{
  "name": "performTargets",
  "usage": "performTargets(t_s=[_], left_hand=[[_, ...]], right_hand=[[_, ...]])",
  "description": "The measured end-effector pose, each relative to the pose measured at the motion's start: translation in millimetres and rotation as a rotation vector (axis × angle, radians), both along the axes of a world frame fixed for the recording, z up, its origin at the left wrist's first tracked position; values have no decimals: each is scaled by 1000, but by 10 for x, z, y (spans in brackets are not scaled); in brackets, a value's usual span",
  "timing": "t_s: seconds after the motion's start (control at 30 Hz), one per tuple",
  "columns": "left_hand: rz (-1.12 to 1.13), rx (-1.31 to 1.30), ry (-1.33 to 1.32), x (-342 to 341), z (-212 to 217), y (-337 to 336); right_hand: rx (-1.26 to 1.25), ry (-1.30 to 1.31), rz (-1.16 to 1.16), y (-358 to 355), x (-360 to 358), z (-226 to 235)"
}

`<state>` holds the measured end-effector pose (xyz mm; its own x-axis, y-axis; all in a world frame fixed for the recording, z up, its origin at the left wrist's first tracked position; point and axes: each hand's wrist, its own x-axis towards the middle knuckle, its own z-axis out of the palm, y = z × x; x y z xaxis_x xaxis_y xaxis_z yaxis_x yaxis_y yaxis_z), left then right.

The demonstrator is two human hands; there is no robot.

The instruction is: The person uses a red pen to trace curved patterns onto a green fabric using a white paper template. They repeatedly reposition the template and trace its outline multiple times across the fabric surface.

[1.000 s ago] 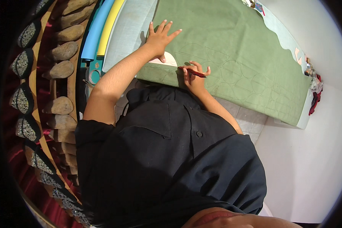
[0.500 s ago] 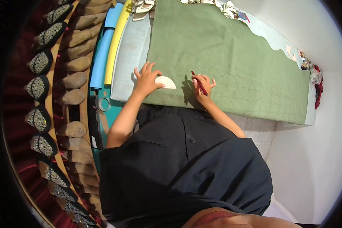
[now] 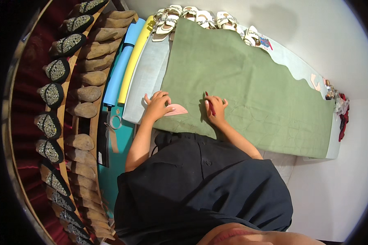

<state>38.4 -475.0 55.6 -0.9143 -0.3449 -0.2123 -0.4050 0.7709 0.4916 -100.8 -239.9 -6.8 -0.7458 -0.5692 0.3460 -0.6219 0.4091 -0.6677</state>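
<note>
The left hand [image 3: 156, 108] is closed on the blunt end of a curved pink template [image 3: 178, 109], which is pinched between thumb and fingers over the green fabric [image 3: 216, 61], its tapered end pointed toward the right hand [image 3: 216, 108]. A dark red pen [image 3: 211, 108] is gripped in the right hand, well apart from the template. A second ago the template was pressed down under the left hand, pale face up, with the pen at its edge; now its pink face is shown, so it appears to have been turned over, and the marking seems to be paused. Whether the template lies fully flat cannot be told. Faint curved outlines are seen to the right of the right hand. Beyond both hands, white sandals [image 3: 167, 21] are lined along the tabletop [image 3: 149, 73].
</note>
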Motion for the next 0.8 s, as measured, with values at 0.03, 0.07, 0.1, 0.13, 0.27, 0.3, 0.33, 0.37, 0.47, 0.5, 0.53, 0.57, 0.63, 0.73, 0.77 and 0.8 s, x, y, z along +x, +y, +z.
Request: performTargets(t_s=[0.03, 0.07, 0.1, 0.13, 0.27, 0.3, 0.33, 0.37, 0.47, 0.5, 0.53, 0.57, 0.63, 0.73, 0.77, 0.8], left_hand=[[35, 33, 34, -26, 35, -2], [69, 67, 61, -35, 65, 0], [58, 56, 87, -71, 82, -8], [45, 46, 113, -117, 94, -22], [13, -22, 310, -260, 108, -19], [12, -34, 323, -287, 99, 2], [12, -45, 337, -305, 87, 26], [12, -59, 356, -324, 74, 26], [-2, -50, 212, -190, -130, -13], [43, -9, 220, -144, -218, -30], [88, 30, 227, -98, -305, -48], [126, 80, 226, -42, -326, -27], [112, 53, 198, -5, -371, -22], [33, -39, 172, -83, -280, 12], [3, -84, 171, -97, -292, 3], [-28, -128, 169, -107, -307, -7]], right_hand=[[26, -13, -2, 32, -24, -30], [24, -2, 9, 27, 0, -5], [24, 5, 22, 11, -2, 16], [25, 12, 34, -4, -8, 32], [16, -4, 51, -14, -10, 75], [11, -11, 51, -11, -16, 74], [12, -15, 55, -7, -9, 64], [12, -12, 59, -10, -29, 63], [11, -15, 70, 0, -17, 81], [10, -22, 77, -7, 10, 87], [2, 2, 69, -30, -10, 71], [4, 18, 52, -19, -10, 56], [9, 13, 36, -33, 29, 12], [28, -63, 57, -99, 5, 27], [35, -54, 91, -138, 9, 43], [42, -45, 124, -179, -2, 58]])
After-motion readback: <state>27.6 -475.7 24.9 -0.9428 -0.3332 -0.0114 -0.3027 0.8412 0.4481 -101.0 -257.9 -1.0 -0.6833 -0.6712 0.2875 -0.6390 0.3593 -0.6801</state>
